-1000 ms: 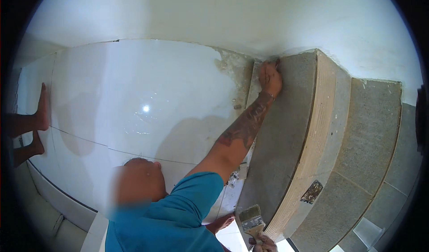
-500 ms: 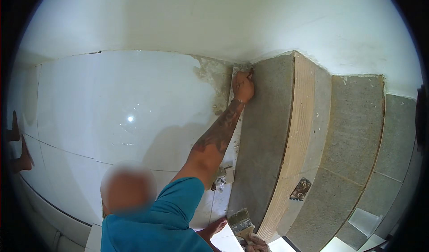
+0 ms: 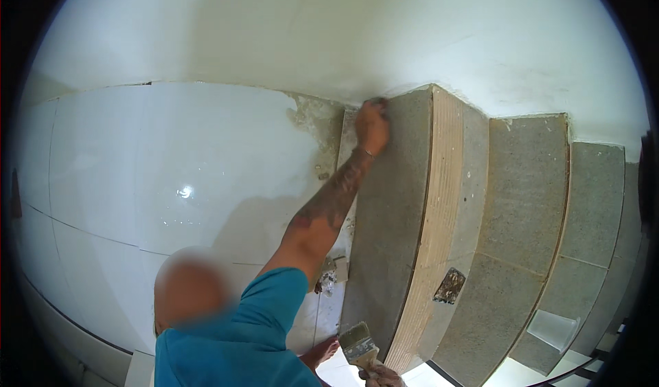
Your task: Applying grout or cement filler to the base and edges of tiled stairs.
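My left hand (image 3: 373,129) reaches out to the far corner, where the lowest grey step (image 3: 388,201) meets the pale wall (image 3: 288,33). Its fingers are curled and slightly smeared. Whatever they hold at the dark fingertips, if anything, cannot be made out. At the lower edge, my right hand (image 3: 384,376) grips a wide flat brush (image 3: 359,346), bristles pointing up and left, near the step's front end. A rough, dull patch (image 3: 312,119) marks the white floor beside the left hand.
Grey tiled stairs (image 3: 522,188) rise to the right, with a ribbed beige strip (image 3: 439,215) along the first edge. A stained rectangular piece (image 3: 449,286) and a translucent plastic container (image 3: 551,329) lie on them. Rubble (image 3: 329,277) sits on the floor below my left arm.
The view has shifted, moving the stairs leftward in the picture. My left hand has moved slightly right along the corner. The bare feet at the far left have mostly left view.
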### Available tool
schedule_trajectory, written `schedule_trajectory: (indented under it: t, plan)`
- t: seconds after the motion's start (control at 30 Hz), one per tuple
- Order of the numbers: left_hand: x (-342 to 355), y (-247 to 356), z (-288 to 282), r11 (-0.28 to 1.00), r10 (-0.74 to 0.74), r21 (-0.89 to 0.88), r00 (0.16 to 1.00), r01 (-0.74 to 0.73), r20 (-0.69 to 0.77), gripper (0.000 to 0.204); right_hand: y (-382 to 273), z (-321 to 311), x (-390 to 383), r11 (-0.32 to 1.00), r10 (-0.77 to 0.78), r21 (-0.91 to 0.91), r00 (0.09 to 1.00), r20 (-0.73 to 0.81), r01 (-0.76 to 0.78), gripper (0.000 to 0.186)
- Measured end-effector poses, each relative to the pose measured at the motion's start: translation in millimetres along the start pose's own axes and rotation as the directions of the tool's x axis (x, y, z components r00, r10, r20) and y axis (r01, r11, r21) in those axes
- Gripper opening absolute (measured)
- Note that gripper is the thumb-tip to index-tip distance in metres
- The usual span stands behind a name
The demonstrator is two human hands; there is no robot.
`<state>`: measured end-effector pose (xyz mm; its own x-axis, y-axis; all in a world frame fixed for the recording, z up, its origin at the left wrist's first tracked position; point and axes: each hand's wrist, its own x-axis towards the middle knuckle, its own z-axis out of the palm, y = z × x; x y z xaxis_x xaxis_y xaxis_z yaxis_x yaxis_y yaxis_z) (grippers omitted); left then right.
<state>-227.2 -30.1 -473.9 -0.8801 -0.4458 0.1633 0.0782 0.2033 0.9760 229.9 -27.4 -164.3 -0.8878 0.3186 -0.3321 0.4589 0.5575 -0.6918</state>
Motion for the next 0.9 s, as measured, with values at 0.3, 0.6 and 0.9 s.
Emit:
schedule_trajectory:
  t: [0.3, 0.6, 0.9]
  plan:
    - [-7.4, 54.6, -20.8, 0.996, -0.021, -0.085, 0.993, 0.012, -0.113, 0.018, -0.8, 16.1, 10.4, 0.955, 0.254, 0.184, 0.962, -0.096, -0.234, 0.013]
    - [-5.8, 85.5, -37.0, 0.971, 0.123, -0.201, 0.992, -0.129, -0.041, 0.031, -25.3, 13.7, 18.6, 0.977, 0.008, -0.214, 1.000, 0.016, -0.004, 0.019]
    - [-15.1, -20.2, -19.3, 0.989, -0.095, 0.116, 0.995, 0.092, 0.028, 0.018, -20.9, 25.5, 21.6, 0.995, 0.079, -0.062, 0.996, -0.034, -0.081, 0.015]
